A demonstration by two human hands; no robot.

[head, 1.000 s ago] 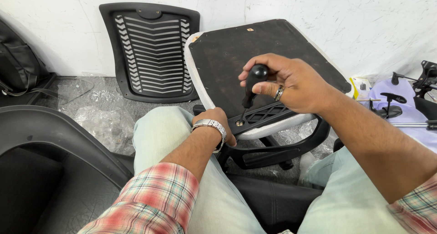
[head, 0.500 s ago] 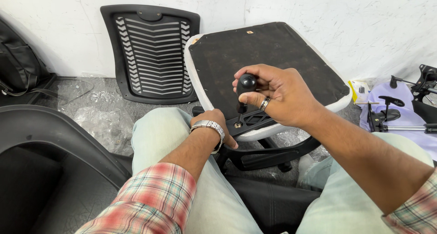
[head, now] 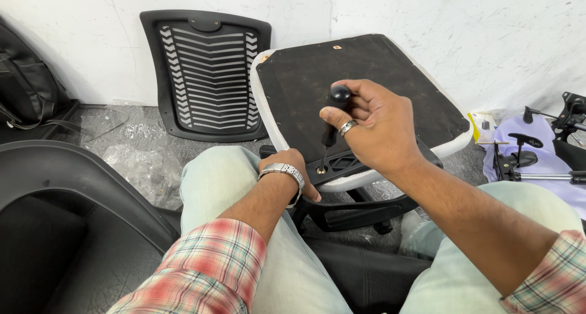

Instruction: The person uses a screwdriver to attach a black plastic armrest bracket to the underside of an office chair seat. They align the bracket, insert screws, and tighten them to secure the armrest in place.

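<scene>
A black-handled screwdriver stands nearly upright, its tip in the bracket of an overturned, white-edged seat cushion.

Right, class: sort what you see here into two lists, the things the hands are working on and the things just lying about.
In use:
right hand
screwdriver, gripped by its black handle
upturned chair seat, tip at its bracket
left hand, at the seat's edge

Lying about:
slatted backrest panel against the wall
black bag
plastic wrap
chair parts, far right
</scene>
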